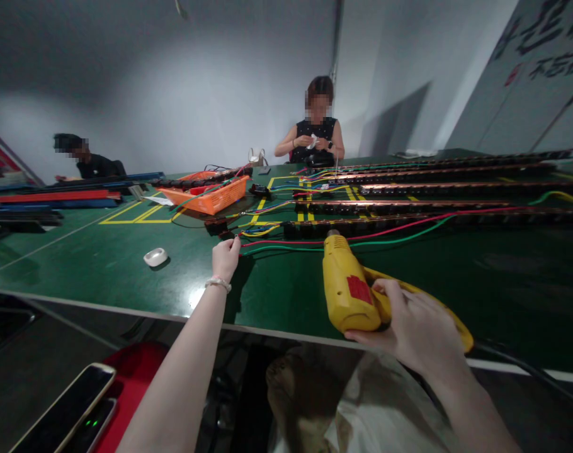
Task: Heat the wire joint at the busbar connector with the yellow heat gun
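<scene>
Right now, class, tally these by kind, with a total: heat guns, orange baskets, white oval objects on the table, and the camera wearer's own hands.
Heat gun: 1
Orange basket: 1
White oval object: 1
Own hands: 2 (left hand, right hand)
Total: 5

yellow heat gun (346, 283): partly hidden | phone (65, 408), wall lettering (540, 31): cut off

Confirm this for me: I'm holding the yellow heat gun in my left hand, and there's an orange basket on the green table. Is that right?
Not quite. The head view shows the yellow heat gun in your right hand, not your left hand. The orange basket is on the green table.
</scene>
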A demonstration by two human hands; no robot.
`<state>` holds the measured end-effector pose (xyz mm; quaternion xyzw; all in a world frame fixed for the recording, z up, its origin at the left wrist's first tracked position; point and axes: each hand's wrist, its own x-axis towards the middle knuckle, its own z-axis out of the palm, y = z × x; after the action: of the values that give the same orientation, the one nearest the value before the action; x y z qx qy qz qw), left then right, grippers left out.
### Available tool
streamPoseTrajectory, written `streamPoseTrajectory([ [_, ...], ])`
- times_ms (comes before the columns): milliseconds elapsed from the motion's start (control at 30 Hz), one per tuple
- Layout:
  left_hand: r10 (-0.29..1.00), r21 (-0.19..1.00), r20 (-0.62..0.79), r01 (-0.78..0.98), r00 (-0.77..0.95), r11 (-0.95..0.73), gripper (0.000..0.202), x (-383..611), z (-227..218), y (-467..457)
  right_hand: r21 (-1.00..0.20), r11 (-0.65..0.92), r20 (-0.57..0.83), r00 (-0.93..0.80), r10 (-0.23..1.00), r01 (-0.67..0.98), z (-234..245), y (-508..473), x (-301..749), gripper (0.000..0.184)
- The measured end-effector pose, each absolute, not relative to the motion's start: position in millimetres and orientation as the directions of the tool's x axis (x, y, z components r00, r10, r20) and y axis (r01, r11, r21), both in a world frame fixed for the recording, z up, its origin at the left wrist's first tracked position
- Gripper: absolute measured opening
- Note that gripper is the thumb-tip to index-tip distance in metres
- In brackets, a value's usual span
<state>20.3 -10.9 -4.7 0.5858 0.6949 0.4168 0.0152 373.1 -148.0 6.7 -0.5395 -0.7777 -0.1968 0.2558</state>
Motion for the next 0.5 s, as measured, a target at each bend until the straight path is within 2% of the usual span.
streamPoseTrajectory([
  [267,0.817,0.607,0.456,0.794,-0.352,0.003,0.044,20.5,-4.9,-9.3,0.053,0.397,0.628,-0.34,0.7,0.916,8.8,-159.8,325.5,0.059],
  [367,0.814,0.614,0.456,0.789,-0.36,0.005,0.044,19.5,-5.3,-7.9,-0.003,0.428,0.614,-0.336,0.714,0.904,7.7,-161.5,310.8,0.07],
  [500,0.813,0.608,0.461,0.794,-0.356,0.003,0.044,18.0,-6.8,-6.5,-0.095,0.468,0.572,-0.337,0.748,0.878,5.7,-161.8,286.6,0.097],
])
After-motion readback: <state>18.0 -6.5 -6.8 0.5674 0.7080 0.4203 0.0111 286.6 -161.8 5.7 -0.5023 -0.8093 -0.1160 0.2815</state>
